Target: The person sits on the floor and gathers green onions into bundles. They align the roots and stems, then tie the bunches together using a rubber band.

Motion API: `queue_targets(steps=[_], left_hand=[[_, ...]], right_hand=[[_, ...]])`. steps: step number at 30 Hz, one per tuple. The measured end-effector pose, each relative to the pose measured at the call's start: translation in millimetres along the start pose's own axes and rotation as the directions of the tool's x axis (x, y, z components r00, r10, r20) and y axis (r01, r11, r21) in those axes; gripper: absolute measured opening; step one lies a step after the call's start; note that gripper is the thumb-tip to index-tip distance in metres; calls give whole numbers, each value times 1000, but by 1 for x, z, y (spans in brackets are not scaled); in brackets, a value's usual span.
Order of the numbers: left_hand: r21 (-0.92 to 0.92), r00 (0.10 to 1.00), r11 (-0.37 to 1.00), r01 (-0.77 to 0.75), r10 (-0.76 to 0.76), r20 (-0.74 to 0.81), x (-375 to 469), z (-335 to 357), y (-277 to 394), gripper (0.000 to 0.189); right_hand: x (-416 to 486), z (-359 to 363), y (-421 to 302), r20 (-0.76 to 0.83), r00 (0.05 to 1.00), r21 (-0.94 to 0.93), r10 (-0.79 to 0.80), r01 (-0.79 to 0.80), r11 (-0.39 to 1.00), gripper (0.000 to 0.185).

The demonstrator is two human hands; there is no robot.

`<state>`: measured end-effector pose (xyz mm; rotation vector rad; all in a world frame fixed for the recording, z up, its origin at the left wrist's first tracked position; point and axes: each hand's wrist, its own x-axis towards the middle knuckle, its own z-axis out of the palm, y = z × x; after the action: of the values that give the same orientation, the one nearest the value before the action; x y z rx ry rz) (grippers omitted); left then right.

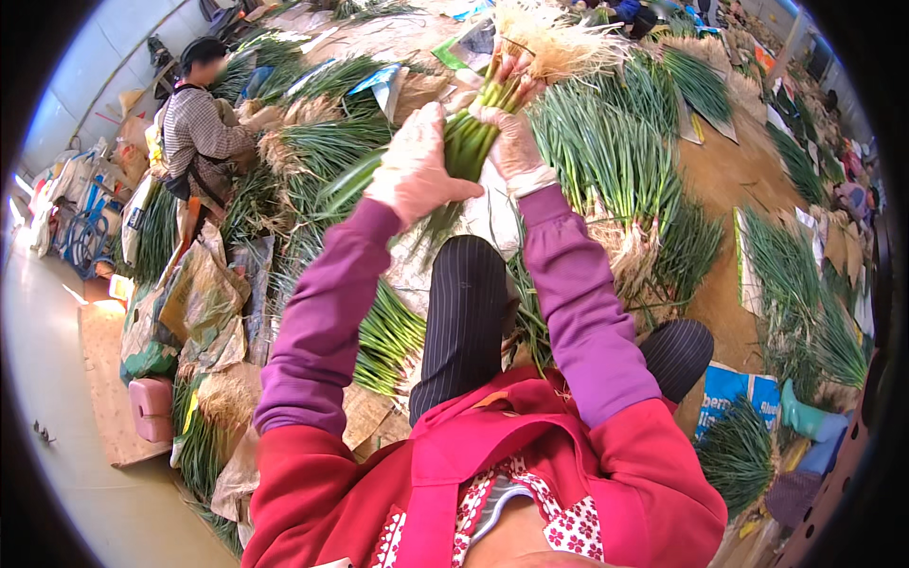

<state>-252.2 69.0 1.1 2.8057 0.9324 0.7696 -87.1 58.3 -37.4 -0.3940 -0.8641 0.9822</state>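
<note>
Gloved in a pale, thin glove, my right hand [513, 144] grips a bundle of green onions [474, 145] around its stems. My left hand [415, 167] is on the other side of the same bundle, its thumb across the leaves and its fingers partly hidden behind the stems. The bundle tilts, with its pinkish bulbs and pale roots up and away from me and its leaves hanging down and to the left. Below, by my knee, trimmed green onions [389, 337] lie on the ground. A large pile of green onions [611, 149] with roots attached lies right of my right hand.
A person [202, 121] sits at the left among more onion piles. Sacks [206, 298] and a pink plastic stool or container [150, 410] stand at my left. Brown floor [724, 177] runs along the right, with further onion piles [781, 277] and a person's green boot [799, 412].
</note>
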Motion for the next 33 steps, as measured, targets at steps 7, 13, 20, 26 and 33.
queue_targets(steps=[7, 13, 20, 26, 33], left_hand=[[-266, 937, 904, 334, -287, 199, -23, 53, 18, 78], [-139, 853, 846, 515, -490, 180, -41, 63, 15, 53], [-24, 881, 893, 449, -438, 181, -63, 91, 10, 57], [-139, 855, 863, 485, -435, 281, -65, 81, 5, 51], [-304, 793, 735, 606, -527, 305, -60, 96, -9, 46]], right_hand=[[-58, -25, 18, 96, 992, 385, 76, -107, 916, 64], [-110, -67, -52, -54, 974, -815, 218, -169, 554, 36], [-73, -41, -70, -221, 969, -923, 109, -172, -345, 33], [-64, -124, -84, -600, 766, -669, -232, -321, 670, 18], [-87, -108, -61, -221, 959, -659, 178, -282, 697, 29]])
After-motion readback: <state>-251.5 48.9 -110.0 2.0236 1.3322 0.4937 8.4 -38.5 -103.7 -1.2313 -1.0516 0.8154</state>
